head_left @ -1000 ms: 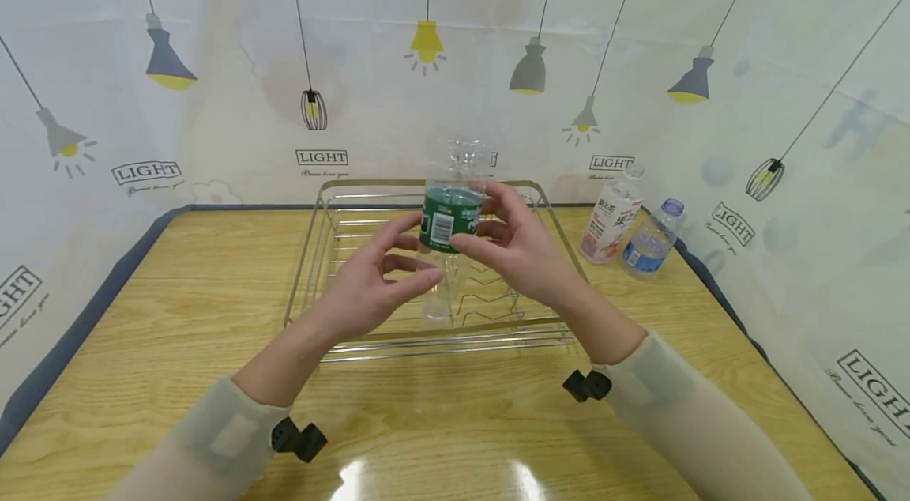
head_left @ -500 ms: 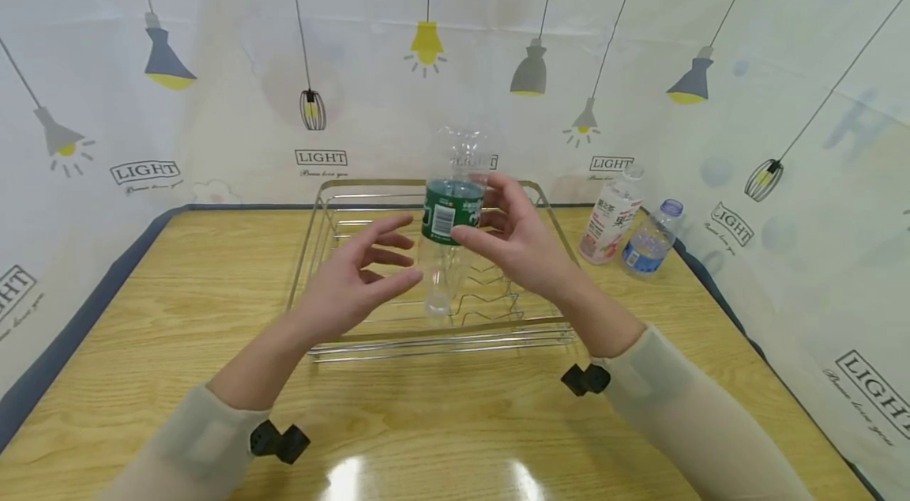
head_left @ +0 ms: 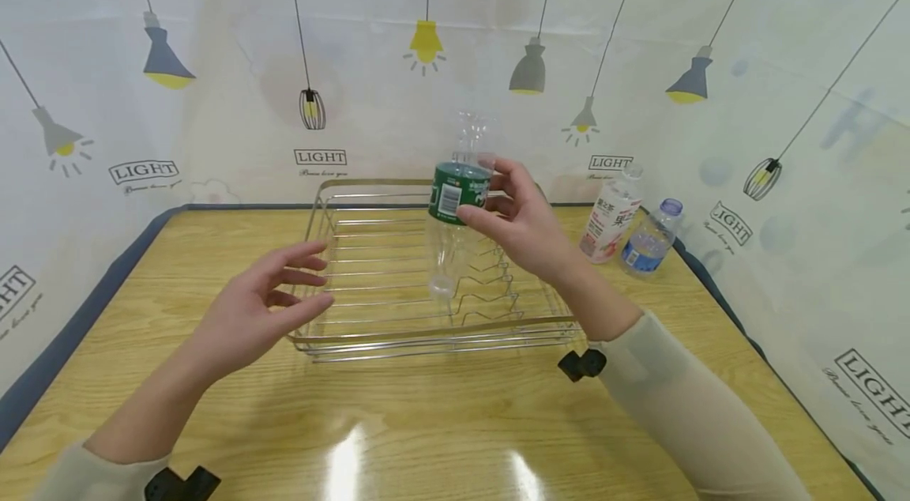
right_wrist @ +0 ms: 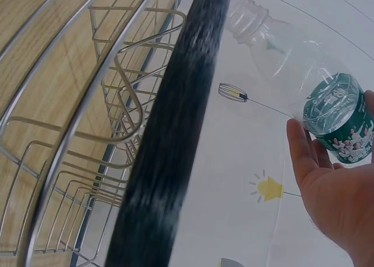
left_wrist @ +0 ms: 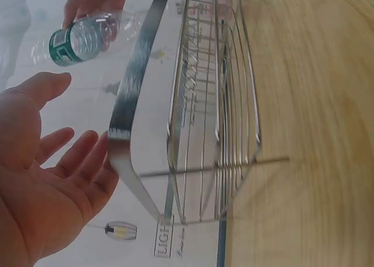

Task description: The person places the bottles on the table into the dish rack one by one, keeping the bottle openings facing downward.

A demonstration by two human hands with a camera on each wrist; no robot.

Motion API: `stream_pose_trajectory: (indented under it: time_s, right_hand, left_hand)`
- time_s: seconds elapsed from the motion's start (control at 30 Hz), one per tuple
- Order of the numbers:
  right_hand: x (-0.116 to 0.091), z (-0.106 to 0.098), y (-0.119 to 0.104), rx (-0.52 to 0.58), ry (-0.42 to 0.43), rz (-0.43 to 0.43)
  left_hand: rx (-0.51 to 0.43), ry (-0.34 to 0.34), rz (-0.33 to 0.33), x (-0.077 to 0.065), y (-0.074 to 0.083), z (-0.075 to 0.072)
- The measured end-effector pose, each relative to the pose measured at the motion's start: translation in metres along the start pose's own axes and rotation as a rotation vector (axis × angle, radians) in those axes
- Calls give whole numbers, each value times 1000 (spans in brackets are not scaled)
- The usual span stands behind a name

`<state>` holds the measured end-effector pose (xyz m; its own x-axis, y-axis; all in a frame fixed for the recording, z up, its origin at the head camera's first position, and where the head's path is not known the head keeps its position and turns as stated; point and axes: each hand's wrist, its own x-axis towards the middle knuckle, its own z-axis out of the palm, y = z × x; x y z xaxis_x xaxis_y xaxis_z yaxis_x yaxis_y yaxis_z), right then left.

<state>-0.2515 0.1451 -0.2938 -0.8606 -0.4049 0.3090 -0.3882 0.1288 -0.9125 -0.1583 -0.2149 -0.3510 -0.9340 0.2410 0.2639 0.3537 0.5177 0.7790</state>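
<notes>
Above a wire rack [head_left: 384, 334] on a wooden counter [head_left: 412, 398], a clear, green-labelled bottle [head_left: 456, 191] is held neck-down by the right hand [head_left: 524, 236], fingers curled round its label; the left hand [head_left: 257, 307], fingers loosely spread and empty, is near the rack's left side.

In the head view, the right sleeve [head_left: 693, 410] shows in front of and to the right of the wire rack [head_left: 398, 334]: pale off-white, smooth, fairly close-fitting, with a greyer cuff [head_left: 636, 359]. At that cuff, near the rack's front right corner, sits a small black device [head_left: 581, 364] with two stubby lobes. In front of the rack and to its left, the left sleeve [head_left: 92, 477] is similarly pale, with a matching black unit [head_left: 182, 484] (only partly in view). The left hand [head_left: 259, 307] and right hand [head_left: 529, 236] are bare.
</notes>
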Motion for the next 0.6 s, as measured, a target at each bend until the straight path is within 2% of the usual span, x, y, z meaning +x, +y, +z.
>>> stream_pose_trajectory:
  time_s: [0.17, 0.27, 0.43, 0.6]
  right_hand:
    - [5, 0, -3, -2, 4, 9]
    - [9, 0, -5, -4, 6, 13]
    - [18, 0, -6, -13, 23, 25]
    - [30, 5, -9, -2, 35, 39]
  left_hand:
    - [45, 84, 20, -14, -18, -9]
    - [69, 91, -7, -22, -28, -15]
    - [96, 4, -68, -26, -42, -18]
    - [77, -64, -81, -24, -50, -14]
